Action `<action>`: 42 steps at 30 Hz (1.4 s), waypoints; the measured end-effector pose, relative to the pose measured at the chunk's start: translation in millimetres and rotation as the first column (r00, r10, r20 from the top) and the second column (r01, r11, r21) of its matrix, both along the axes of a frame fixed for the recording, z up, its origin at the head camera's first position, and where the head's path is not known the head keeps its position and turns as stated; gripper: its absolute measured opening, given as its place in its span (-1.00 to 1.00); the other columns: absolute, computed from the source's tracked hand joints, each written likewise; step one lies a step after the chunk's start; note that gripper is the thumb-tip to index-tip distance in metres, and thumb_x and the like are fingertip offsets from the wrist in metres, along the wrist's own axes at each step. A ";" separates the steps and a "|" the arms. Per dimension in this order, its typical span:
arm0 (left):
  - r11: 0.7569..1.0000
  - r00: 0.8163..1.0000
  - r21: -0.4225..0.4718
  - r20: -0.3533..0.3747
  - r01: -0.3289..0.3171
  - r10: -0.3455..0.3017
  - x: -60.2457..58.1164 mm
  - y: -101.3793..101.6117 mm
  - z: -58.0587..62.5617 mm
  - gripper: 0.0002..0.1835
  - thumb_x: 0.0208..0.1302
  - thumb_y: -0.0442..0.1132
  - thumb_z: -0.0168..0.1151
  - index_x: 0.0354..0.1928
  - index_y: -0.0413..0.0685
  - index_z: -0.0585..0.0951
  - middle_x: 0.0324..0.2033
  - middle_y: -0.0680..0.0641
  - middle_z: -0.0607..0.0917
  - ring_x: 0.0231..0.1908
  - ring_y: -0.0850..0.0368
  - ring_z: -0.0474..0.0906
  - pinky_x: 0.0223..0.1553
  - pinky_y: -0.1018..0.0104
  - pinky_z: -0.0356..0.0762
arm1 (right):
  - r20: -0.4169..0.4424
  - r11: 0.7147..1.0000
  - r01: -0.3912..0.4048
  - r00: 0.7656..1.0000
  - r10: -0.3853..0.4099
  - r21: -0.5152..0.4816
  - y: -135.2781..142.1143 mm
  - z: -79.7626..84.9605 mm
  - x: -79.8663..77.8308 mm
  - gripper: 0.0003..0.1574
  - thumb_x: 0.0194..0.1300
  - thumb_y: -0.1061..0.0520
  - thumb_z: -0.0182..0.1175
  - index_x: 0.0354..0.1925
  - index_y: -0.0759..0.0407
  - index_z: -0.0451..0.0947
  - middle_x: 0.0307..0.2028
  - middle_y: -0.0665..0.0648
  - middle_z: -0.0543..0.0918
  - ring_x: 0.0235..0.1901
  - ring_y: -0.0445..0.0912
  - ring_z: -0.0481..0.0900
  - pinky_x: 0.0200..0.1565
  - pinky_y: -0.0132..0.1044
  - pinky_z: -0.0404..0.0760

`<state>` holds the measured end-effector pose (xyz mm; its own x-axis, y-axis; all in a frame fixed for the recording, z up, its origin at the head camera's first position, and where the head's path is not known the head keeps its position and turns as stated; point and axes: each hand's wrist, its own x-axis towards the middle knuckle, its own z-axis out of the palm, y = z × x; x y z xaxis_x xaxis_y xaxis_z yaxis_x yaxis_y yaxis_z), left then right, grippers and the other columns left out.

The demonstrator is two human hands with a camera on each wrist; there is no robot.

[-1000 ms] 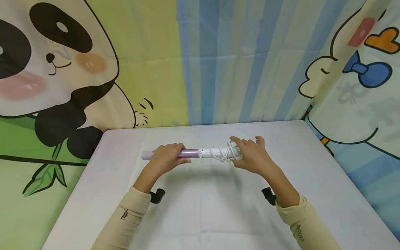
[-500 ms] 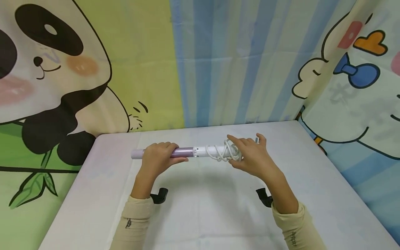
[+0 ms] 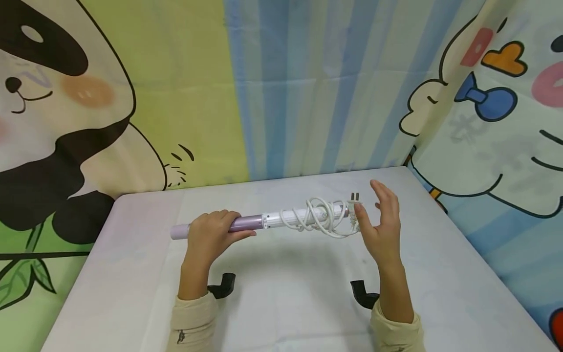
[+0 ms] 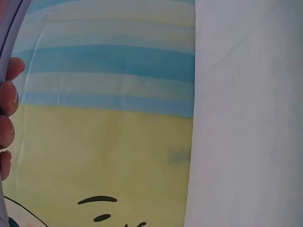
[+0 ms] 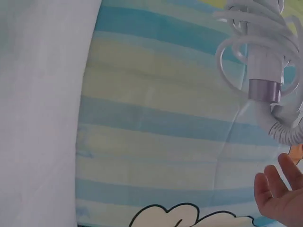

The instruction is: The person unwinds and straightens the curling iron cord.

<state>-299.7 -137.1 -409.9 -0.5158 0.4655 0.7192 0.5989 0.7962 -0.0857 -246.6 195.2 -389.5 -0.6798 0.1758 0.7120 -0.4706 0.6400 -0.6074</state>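
Note:
My left hand (image 3: 210, 237) grips a slim purple-and-white hair iron (image 3: 246, 223) around its purple part, holding it level above the table. A white cord (image 3: 338, 236) is wound loosely about the white handle end. Beside that end, a plug (image 3: 354, 197) points its prongs upward. My right hand (image 3: 384, 230) is just right of the plug, fingers spread and holding nothing. The right wrist view shows its fingertips apart from the cord's ribbed sleeve (image 5: 284, 135). In the left wrist view, only the left fingertips (image 4: 8, 98) and a strip of the lavender body show.
A white-covered table (image 3: 290, 303) lies beneath both hands. Behind it hangs a printed curtain (image 3: 303, 98) with stripes and a panda, and another cartoon figure covers the right side. Black camera mounts (image 3: 227, 286) stick out at the wrists.
My right hand has let go of the cord-wrapped end and moved right, its fingers opening out. The cord loops and plug now show fully. The left hand keeps its grip as the head view turns right.

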 end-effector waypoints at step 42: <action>0.989 0.991 0.077 -0.036 -0.124 0.127 18.8 -16.2 12.1 -0.14 0.20 0.50 -0.27 -0.47 -0.19 0.64 -0.67 -0.10 0.66 -0.74 0.05 0.48 -0.70 0.24 0.35 | 0.473 0.963 -0.125 0.851 0.229 -0.240 -17.8 -8.9 -2.5 -0.49 0.16 0.40 0.23 0.00 0.40 0.20 0.02 0.33 0.48 -0.35 -0.38 0.54 -0.33 -0.64 0.50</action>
<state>-280.8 -153.3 -397.8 -0.5364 0.3429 0.7712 0.4908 0.8701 -0.0455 -249.2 177.4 -398.4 -0.9637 0.1170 0.2401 -0.1711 0.4200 -0.8913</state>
